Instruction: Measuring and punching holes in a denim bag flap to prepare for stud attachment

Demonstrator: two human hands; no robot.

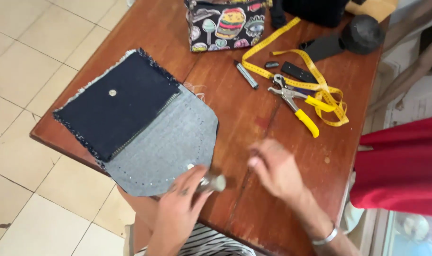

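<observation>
free: bare table (254, 118) centre; blocked: denim bag (140, 123) left, pliers (294, 102) right

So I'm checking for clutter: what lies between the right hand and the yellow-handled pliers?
Head view: only bare wooden table between the right hand and the yellow-handled pliers.

No packages, labels, signs or screens show here. The nearest thing to one is a black pouch (224, 24) at the far edge of the worktop (254, 123), a boxy fabric case printed with bright cartoon pictures: a burger in yellow, red and green, plus pale blue and pink shapes.
</observation>
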